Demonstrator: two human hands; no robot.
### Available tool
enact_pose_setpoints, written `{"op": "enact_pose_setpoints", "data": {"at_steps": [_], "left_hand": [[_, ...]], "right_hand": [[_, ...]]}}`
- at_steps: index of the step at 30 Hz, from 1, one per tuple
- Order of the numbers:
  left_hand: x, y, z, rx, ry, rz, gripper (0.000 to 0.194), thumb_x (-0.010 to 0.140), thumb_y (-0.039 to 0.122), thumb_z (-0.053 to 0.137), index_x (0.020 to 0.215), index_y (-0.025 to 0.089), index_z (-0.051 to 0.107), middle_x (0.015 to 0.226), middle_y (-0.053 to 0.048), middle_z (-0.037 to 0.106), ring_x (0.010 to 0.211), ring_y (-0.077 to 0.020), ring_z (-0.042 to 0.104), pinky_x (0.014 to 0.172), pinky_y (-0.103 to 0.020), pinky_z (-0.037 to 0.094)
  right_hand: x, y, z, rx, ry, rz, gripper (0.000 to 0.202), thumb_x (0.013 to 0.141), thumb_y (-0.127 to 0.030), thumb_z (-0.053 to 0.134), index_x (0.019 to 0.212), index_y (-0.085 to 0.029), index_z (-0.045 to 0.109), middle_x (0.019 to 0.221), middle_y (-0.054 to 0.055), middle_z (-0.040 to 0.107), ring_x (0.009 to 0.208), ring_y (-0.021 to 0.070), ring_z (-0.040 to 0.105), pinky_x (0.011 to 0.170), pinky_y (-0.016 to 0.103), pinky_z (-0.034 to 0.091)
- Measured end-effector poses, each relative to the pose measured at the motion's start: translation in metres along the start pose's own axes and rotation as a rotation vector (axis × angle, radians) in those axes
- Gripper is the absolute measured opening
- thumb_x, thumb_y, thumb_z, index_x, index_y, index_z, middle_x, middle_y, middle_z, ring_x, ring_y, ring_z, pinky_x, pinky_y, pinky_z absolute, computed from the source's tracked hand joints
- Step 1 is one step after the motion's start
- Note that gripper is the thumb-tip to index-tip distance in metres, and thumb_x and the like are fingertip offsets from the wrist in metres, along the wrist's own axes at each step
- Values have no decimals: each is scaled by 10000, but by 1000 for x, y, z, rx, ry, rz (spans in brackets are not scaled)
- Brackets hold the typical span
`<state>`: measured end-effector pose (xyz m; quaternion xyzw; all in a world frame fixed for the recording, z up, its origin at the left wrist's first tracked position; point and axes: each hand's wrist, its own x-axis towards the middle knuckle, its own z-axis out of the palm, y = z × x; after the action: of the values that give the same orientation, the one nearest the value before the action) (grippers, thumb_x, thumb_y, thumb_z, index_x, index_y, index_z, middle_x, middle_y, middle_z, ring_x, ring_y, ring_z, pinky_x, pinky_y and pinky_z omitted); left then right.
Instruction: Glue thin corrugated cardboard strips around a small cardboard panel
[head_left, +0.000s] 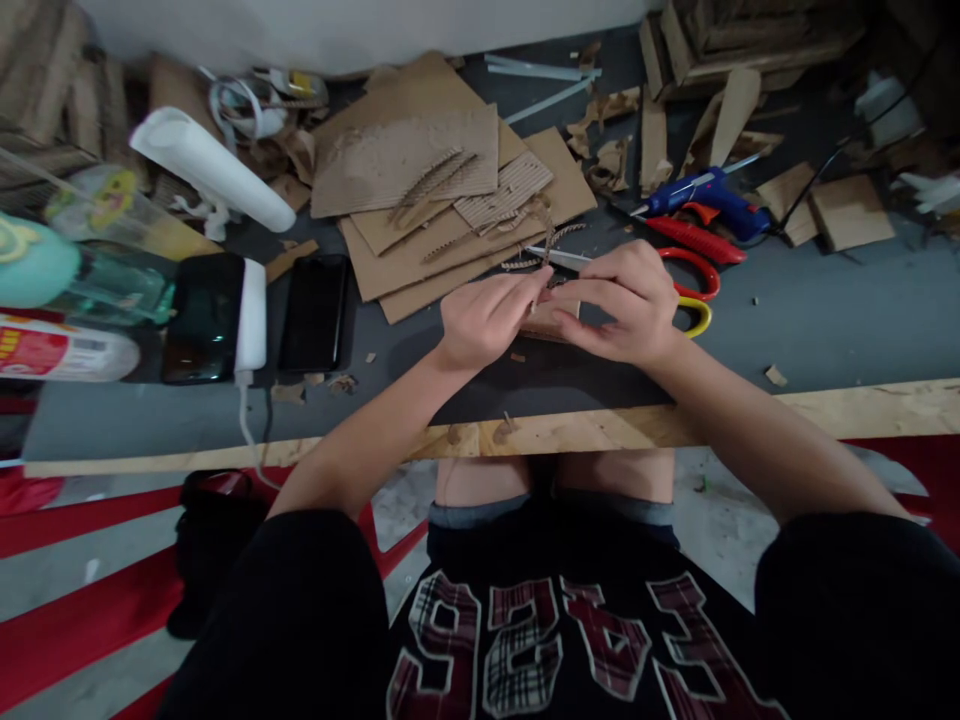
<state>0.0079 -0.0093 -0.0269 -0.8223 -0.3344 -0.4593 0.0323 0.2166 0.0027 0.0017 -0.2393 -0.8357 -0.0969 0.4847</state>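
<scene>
My left hand (484, 315) is closed, its fingertips pinching a thin corrugated cardboard strip (548, 238) that curves upward. Facing it, my right hand (626, 300) has its fingertips meeting the left ones, with thumb and forefinger at a small cardboard piece (551, 322) just above the table. What lies exactly between the fingertips is partly hidden. Scissors with red and yellow handles (697, 316) rest partly behind my right hand, their blade (564, 258) pointing left. Beyond the hands are stacked cardboard sheets (412, 160) with loose cut strips (435, 185) on top.
A blue glue gun (709, 195) and a red cutter (697, 241) lie at the right. Glue sticks (536, 68) are at the back. On the left are a black phone (315, 312), a power bank (252, 315) with cable, a white roll (214, 168) and bottles. The wooden table edge (562, 432) runs in front.
</scene>
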Motion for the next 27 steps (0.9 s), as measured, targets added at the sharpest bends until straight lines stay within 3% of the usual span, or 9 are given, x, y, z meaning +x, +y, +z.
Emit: {"op": "enact_pose_setpoints", "data": {"at_steps": [2,4,7,11,16,27], "left_hand": [[-1,-2,0,59,-79,-2,328,1007,289,501,1293,220,646,1050,-86,771,986,-175,745,845,-266,565],[-1,-3,1,115,-94,7,336,999,295,514,1298,217,646,1046,-97,768,1001,-199,743,838,-291,569],[-1,-4,4,150,-75,-2,334,997,307,516,1284,213,660,1043,-102,764,1037,-214,734,851,-297,568],[-1,-8,7,117,-70,-55,339,1005,338,494,1260,210,677,1024,-99,761,1076,-218,721,855,-285,563],[-1,-8,7,80,-101,-87,349,1018,326,462,1283,224,664,1033,-96,756,1113,-226,708,879,-298,557],[1,-8,10,122,-110,-64,360,1025,327,435,1263,209,678,988,-90,766,1068,-205,719,802,-273,538]], "right_hand": [[0,-4,3,93,-13,35,165,875,-355,654,992,-250,703,741,-13,686,641,140,635,607,311,539],[-1,-7,5,161,-64,132,155,885,-359,650,979,-244,694,708,-16,684,644,139,649,647,306,549],[-3,-10,5,248,-57,214,121,876,-353,660,886,-235,683,793,8,729,727,148,695,704,295,570],[-5,-12,5,306,-84,263,143,875,-365,661,910,-230,693,865,15,755,767,140,717,713,272,585],[0,-16,5,319,-107,359,176,893,-373,637,896,-217,719,789,19,746,635,122,677,566,238,542],[-3,-11,7,342,-122,370,213,882,-413,652,875,-213,727,764,10,740,598,115,663,555,233,551]]}}
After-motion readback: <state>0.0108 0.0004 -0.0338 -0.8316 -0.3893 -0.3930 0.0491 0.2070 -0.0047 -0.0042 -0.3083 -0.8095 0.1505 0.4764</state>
